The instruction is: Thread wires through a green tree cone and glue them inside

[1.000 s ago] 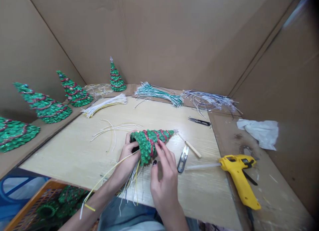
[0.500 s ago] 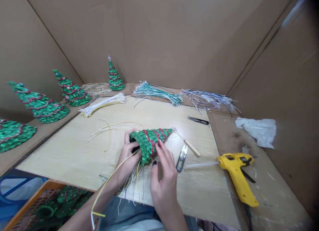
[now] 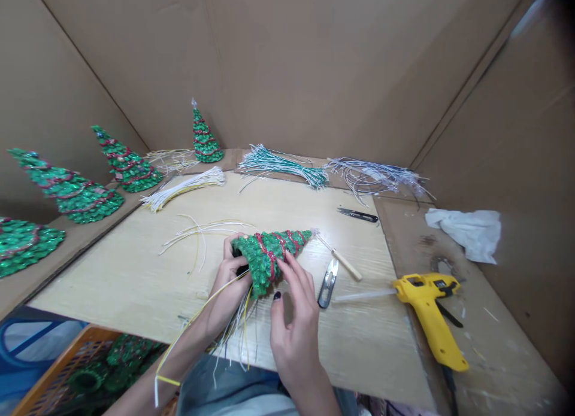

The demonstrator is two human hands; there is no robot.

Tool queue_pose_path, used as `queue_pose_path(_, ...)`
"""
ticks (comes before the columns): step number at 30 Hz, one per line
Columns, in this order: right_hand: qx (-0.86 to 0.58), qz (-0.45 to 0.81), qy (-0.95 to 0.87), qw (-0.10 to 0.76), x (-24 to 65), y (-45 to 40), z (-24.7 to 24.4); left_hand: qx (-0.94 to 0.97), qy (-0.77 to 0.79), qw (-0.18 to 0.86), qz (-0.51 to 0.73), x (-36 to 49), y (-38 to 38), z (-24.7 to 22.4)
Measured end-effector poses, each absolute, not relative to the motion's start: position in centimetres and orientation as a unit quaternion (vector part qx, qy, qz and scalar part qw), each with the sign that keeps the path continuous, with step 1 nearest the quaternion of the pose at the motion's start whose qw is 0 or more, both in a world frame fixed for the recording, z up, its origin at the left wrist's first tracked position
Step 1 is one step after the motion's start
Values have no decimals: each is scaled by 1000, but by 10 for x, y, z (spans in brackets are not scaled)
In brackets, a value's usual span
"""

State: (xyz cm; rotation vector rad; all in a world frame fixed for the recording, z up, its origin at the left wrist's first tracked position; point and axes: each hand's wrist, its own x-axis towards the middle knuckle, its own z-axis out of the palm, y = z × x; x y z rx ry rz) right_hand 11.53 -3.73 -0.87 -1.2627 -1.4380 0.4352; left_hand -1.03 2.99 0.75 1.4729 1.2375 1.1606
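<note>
A small green tinsel Christmas tree (image 3: 265,261) with red garland lies on its side above the table, its tip pointing right. My left hand (image 3: 228,284) grips it at the hollow base, with some fingers hidden inside the opening. My right hand (image 3: 294,326) rests its fingertips against the tree's lower side by the garland, thumb held apart. Yellow and white wires (image 3: 193,320) trail across my left forearm. More loose wires (image 3: 238,329) lie below the tree, at the table's front edge.
Thread snips (image 3: 327,284) and a wooden-handled tool (image 3: 345,264) lie right of the tree, with black snips (image 3: 358,215) behind. A yellow glue gun (image 3: 431,314) sits further right. Wire bundles (image 3: 287,166) line the back. Finished trees (image 3: 207,137) stand left; an orange basket (image 3: 49,374) is below.
The view has shifted very slightly. Both hands and the tree keep nearly the same pose; the hanging end of the yellow and white wire has swung a little left.
</note>
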Motion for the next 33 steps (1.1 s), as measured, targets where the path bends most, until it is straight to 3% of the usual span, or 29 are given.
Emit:
queue_pose_path(24, -523, 182, -658, 510, 114, -40, -10, 562, 494, 463, 476, -15, 35, -1)
queue_pose_path(33, -528, 204, -630, 532, 109, -38, -10, 632, 488, 400, 450, -28, 49, -3)
